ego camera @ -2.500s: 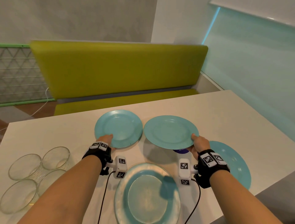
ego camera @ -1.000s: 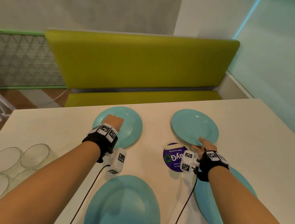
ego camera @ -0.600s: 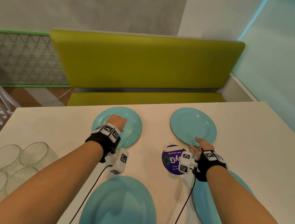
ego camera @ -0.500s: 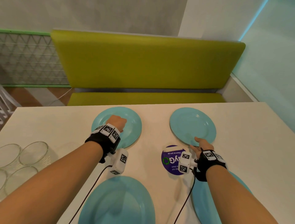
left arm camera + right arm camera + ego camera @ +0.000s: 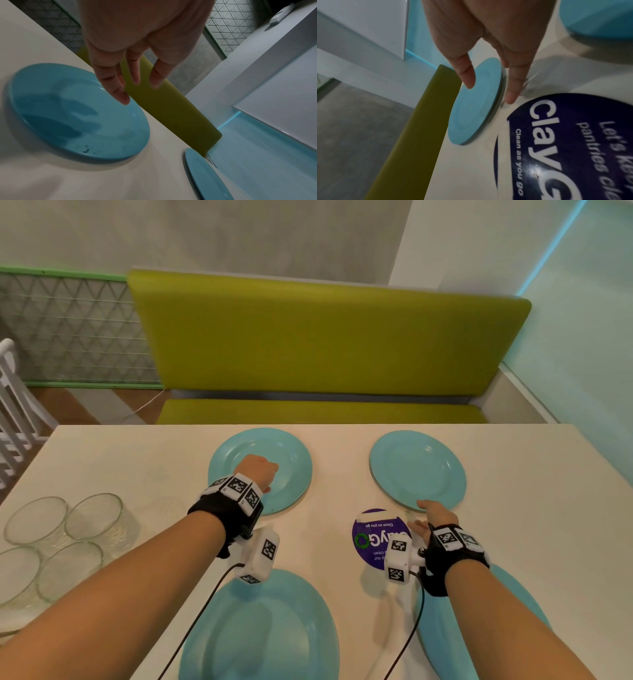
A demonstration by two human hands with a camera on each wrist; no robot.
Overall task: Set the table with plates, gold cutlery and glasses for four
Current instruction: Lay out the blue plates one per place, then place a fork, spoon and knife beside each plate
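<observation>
**Inspector:** State the hands.

**Operator:** I see the left hand [image 5: 257, 470] over the far left plate [image 5: 289, 463]. The left wrist view shows its fingers [image 5: 118, 88] hanging straight and loose above the plate, holding nothing. The right hand [image 5: 432, 517] sits at the near rim of the far right plate [image 5: 418, 469]; its fingers [image 5: 513, 86] are extended, thumb over the rim, and I cannot tell whether they touch it.

**Inspector:** Where does the setting stand?

**Operator:** Four plates lie flat on the table [image 5: 548, 508]: two far, and two near ones [image 5: 270, 631] at my edge. Four glasses [image 5: 65, 539] are bunched at the left, well apart from any place. I see no cutlery.

**Inspector:** Risks?

**Operator:** Three, in my judgement. The near right plate [image 5: 513, 594] sits under my right forearm, and the wrist cables trail across both near plates; pulling back low could drag or shift them. The glasses stand touching, so reaching for one carelessly could knock its neighbours. The far right plate lies just beside the purple sticker [image 5: 373, 539], a harmless flat mark.
</observation>
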